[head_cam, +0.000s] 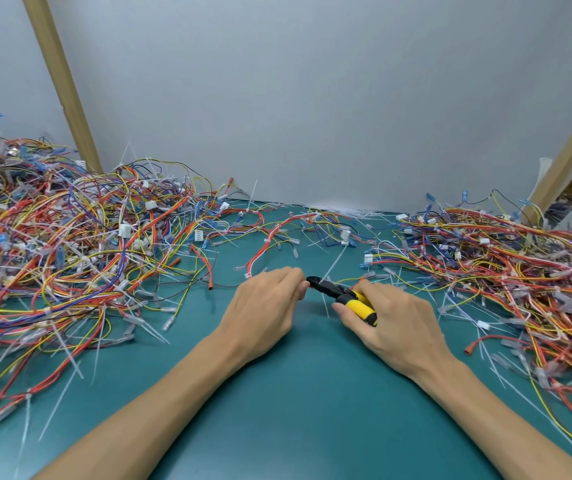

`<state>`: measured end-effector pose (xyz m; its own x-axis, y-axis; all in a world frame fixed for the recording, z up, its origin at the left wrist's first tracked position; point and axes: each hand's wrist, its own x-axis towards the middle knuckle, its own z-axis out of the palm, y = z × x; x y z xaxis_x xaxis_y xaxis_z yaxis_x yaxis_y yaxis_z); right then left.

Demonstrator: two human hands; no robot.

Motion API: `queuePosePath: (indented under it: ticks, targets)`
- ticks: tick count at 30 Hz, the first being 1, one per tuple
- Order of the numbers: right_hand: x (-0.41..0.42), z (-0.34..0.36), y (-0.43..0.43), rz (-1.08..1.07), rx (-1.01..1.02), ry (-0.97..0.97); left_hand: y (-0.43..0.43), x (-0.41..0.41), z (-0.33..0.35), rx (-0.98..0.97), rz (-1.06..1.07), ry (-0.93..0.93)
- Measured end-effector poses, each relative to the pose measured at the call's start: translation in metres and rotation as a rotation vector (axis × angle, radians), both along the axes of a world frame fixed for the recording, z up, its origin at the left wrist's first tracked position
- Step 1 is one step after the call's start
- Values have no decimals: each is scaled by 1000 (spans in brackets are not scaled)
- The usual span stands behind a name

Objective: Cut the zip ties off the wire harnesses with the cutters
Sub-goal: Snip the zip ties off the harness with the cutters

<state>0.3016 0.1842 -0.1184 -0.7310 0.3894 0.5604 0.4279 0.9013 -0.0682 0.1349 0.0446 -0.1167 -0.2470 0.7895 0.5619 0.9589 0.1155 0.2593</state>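
Right hand [391, 323] grips yellow-handled cutters [340, 294], whose black nose meets a red wire harness [309, 288] pinched by the left hand [270, 303] just beside it.

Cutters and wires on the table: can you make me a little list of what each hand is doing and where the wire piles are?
left hand: pinches a red wire right at the cutters' tip
right hand: grips the cutters by the yellow handles
cutters' tip: black, points at the left hand's fingers
left pile: big tangle of coloured wires
right pile: another tangle of coloured wires
zip ties: white, lying loose on the green table
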Motion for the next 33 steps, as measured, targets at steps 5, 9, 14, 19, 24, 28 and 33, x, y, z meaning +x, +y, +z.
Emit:
queuePosePath:
  ticks: [5,9,14,19,24,28,33]
  targets:
    - [0,1,1,3,-20,1,-1,1,1,-2,-3,8]
    - [0,-1,2,7,-36,6,0,1,1,-8,5,10]
    - [0,0,2,22,-24,12,0,2,2,-15,2,9]
    - [0,-1,2,8,-14,14,-1,2,2,-17,6,4]
    - [0,-1,1,-8,-38,-8,0,2,1,-24,4,5]
    - [1,-1,1,18,25,44,-1,2,1,-15,7,-5]
    - [0,-4,2,-24,-4,1,-1,2,0,-26,2,-6]
